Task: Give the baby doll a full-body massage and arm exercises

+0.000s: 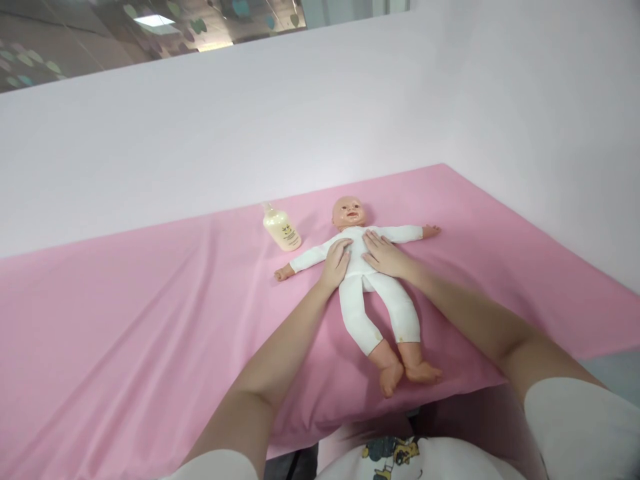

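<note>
A baby doll (360, 293) in a white bodysuit lies on its back on the pink sheet (150, 320), head toward the wall, arms spread, bare feet toward me. My left hand (336, 261) rests flat on the doll's chest on its left side in view. On the other side of the chest lies my right hand (383, 255), fingers spread and pointing toward the middle. Neither hand grips anything.
A small cream lotion bottle (281, 227) lies on the sheet just left of the doll's head. A white wall (300, 113) runs behind and along the right. The sheet's front edge drops off near my body.
</note>
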The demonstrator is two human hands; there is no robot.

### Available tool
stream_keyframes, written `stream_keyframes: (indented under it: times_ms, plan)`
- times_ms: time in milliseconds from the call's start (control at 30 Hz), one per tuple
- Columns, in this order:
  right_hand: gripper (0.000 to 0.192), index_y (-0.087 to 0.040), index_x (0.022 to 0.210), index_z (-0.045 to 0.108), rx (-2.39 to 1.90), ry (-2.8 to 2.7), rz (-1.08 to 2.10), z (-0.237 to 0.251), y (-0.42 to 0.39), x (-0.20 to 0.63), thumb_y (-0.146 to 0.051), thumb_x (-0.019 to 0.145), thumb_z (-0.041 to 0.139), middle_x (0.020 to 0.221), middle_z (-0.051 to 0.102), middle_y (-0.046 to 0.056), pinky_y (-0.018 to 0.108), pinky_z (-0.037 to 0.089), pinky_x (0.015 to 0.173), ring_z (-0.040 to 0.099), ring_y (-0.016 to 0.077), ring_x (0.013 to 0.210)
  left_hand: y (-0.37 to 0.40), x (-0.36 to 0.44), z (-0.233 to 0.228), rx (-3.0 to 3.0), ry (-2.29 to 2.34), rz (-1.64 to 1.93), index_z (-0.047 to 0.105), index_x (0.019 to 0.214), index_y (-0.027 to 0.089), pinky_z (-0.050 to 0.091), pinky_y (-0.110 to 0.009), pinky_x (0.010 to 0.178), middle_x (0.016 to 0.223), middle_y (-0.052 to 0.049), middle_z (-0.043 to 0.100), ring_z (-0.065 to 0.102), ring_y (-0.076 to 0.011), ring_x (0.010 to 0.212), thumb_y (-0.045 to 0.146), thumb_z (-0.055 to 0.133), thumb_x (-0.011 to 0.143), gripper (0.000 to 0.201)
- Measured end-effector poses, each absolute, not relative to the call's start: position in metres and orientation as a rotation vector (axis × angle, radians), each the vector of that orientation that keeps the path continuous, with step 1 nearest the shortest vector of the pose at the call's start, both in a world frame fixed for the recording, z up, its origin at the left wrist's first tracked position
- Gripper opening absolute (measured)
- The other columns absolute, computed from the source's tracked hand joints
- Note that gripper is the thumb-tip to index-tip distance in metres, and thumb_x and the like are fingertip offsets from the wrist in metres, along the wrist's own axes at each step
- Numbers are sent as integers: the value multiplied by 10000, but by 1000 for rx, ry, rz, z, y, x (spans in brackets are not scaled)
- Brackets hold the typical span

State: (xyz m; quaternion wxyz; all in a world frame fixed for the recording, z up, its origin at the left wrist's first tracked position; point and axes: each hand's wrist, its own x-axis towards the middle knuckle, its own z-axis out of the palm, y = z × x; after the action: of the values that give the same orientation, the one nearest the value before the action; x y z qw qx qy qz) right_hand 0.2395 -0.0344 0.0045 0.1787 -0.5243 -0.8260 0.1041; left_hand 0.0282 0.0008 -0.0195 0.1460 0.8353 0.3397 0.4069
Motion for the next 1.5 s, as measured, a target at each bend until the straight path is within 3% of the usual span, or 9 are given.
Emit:
stream_keyframes:
  times_ms: [300,500,700,900,1000,1100,1233,1333,1500]
  plan:
    - [688,-116,1614,285,-1225,-2487,347,8,-40,241,-471,1030,366,1688,238,167,602,137,1286,190,303,1596,0,27,-26,2346,983,1113,470,1494,178,269,-531,1281,1575,-157,484,355,-272,1537,590,235,1044,654]
    - [452,-233,1416,605,-982,-2509,539,21,-48,235,-345,990,506,1557,526,96,587,69,1294,281,260,1573,-7,27,-17,2441,981,964,481,1506,222,232,-548,1282,1607,-114,455,299,-271,1563,540,214,1055,613]
    - [206,-245,882,770,-878,-2220,867,20,-44,236,-346,912,592,1134,797,24,548,66,1302,538,231,1418,-8,30,-10,2384,1071,893,585,1413,244,228,-572,1274,1567,-75,515,348,-257,1542,414,268,1061,503]
    - [537,-236,505,540,-903,-1788,1057,18,-43,239,-592,908,528,563,642,-3,441,280,1245,741,248,1044,3,30,-23,2210,1131,1026,580,1416,217,221,-520,1298,1585,-81,491,345,-243,1544,427,356,1044,482]
    - [505,-231,536,531,-999,-1615,1030,18,-45,240,-535,937,484,594,632,21,423,453,1103,735,255,984,7,28,-27,2141,1203,1062,566,1429,197,224,-531,1295,1596,-106,471,355,-262,1539,394,424,1016,479]
    - [428,-191,780,677,-1070,-1631,861,17,-46,238,-435,980,387,896,750,90,422,501,1053,707,248,1031,3,27,-21,2199,1204,1050,593,1407,203,256,-573,1270,1568,-111,507,368,-290,1530,355,453,987,468]
    - [462,-217,1392,596,-996,-2114,503,19,-51,234,-378,992,431,1488,590,103,504,311,1232,468,270,1440,-12,30,-6,2531,866,809,743,1175,233,355,-568,1211,1283,-92,734,594,-298,1335,319,505,914,364]
    - [483,-297,1490,524,-966,-2413,418,24,-53,232,-362,1030,390,1583,504,27,534,170,1284,354,252,1532,-19,34,-2,2592,747,760,784,1003,207,535,-496,1024,1074,-105,791,715,-289,1076,312,507,880,321]
    - [495,-268,1505,517,-1129,-2402,436,25,-42,228,-387,1052,355,1602,476,33,496,191,1291,337,232,1549,-17,38,-5,2553,771,857,772,936,202,555,-478,960,1044,-110,790,715,-284,1018,283,481,897,304]
